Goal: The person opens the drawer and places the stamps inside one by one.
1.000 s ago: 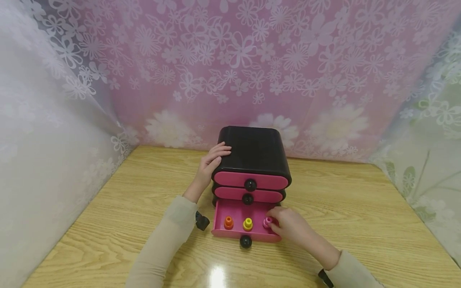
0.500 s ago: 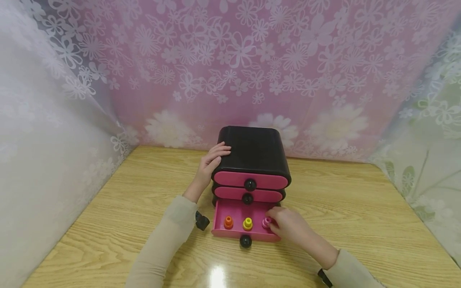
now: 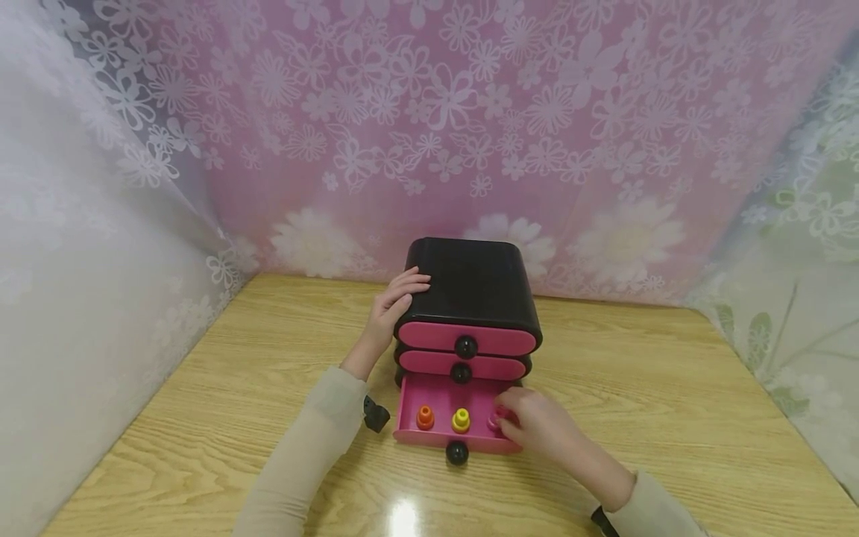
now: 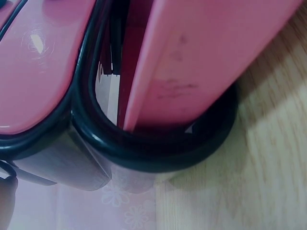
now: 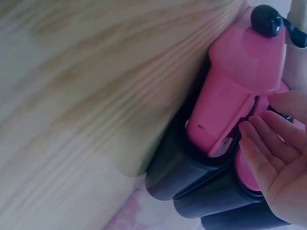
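In the head view my left hand (image 3: 394,298) rests on the left side and top edge of a black mini drawer cabinet (image 3: 473,280), fingers extended. The cabinet's bottom pink drawer (image 3: 439,391) is pulled out. Inside it, an orange stepped peg (image 3: 425,418) stands at the left and a yellow stepped peg (image 3: 460,421) in the middle, both upright. My right hand (image 3: 540,424) reaches over the drawer's right wall and pinches a pink stepped peg (image 3: 494,422), partly hidden by thumb and fingers. In the right wrist view the right hand (image 5: 278,153) hides the peg.
Two upper pink drawers (image 3: 496,339) are closed, each with a round black knob. The pulled-out drawer's black knob (image 3: 457,453) projects toward the front. Black wrist camera mounts (image 3: 376,414) hang at both sleeves. A floral curtain (image 3: 429,149) stands behind the wooden table (image 3: 282,328).
The right hand has shifted slightly over the pink stepped peg, covering more of it. The left hand, the cabinet and the other two pegs stay in place.
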Demonstrator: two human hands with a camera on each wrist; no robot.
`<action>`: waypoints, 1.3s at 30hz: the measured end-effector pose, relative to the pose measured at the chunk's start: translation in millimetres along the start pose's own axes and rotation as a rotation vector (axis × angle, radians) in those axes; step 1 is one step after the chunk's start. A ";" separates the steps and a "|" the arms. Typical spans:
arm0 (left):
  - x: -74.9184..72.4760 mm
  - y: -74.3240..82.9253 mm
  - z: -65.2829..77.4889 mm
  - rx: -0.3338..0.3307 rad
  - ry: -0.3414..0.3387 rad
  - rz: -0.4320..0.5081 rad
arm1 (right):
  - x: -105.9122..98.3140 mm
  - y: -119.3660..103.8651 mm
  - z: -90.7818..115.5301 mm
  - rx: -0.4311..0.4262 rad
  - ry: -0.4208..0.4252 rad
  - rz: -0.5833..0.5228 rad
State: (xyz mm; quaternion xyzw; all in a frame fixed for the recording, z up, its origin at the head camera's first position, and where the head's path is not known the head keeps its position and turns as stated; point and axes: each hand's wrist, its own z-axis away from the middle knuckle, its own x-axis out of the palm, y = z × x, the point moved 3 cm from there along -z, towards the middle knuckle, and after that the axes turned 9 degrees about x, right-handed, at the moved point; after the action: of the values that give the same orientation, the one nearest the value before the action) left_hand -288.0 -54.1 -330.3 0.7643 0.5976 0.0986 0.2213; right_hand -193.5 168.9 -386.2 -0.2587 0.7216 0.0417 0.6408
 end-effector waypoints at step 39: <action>-3.2 -15.1 4.8 0.040 -0.005 0.003 | 17.6 -55.1 27.5 -0.608 0.079 -0.009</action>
State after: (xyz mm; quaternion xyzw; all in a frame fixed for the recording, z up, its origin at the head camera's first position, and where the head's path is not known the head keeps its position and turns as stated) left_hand -300.1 -55.3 -341.1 0.7698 0.5976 0.0852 0.2073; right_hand -145.9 126.5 -392.7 -0.4432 0.6994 0.2428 0.5054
